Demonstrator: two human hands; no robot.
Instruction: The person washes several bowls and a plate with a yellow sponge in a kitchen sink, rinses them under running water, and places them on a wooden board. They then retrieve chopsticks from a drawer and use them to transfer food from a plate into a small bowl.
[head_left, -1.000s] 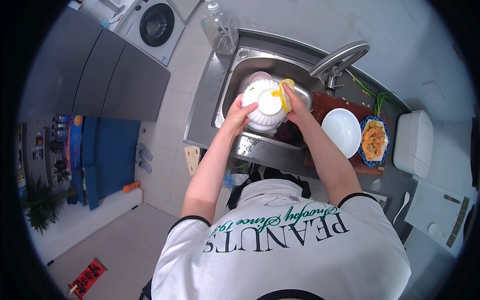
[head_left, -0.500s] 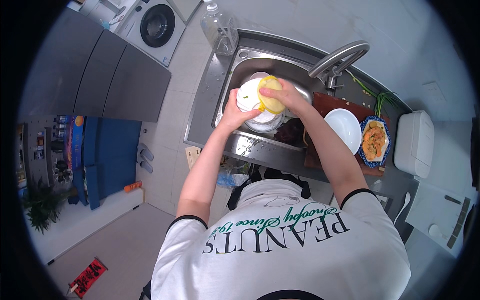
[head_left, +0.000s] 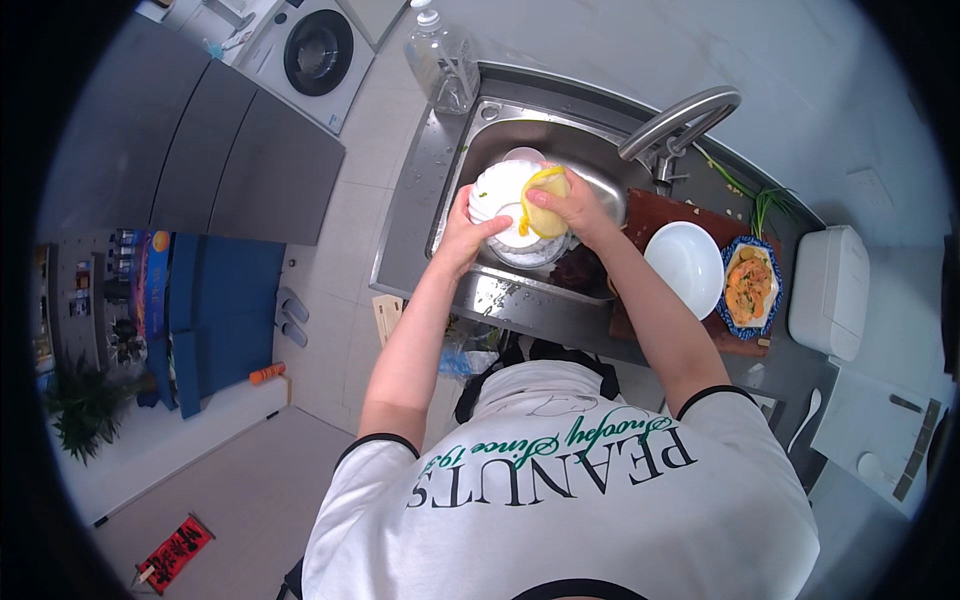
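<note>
the dish (head_left: 497,190), its underside turned up, was over the sink (head_left: 585,140), held at its left edge by the left hand (head_left: 462,238), part closed, with the thumb across the base and the other fingers mostly hidden. the right hand (head_left: 580,208), curled part shut, gripped the yellow sponge (head_left: 546,200) against the dish's right side. a second earlier the sponge had been bunched at the right rim; half a second earlier it had looked rounder and flatter, and now it sat tilted and narrower. the green fleck (head_left: 483,195) had moved nearer the left edge. the bowl (head_left: 684,270) had stayed on the board (head_left: 648,205).
</note>
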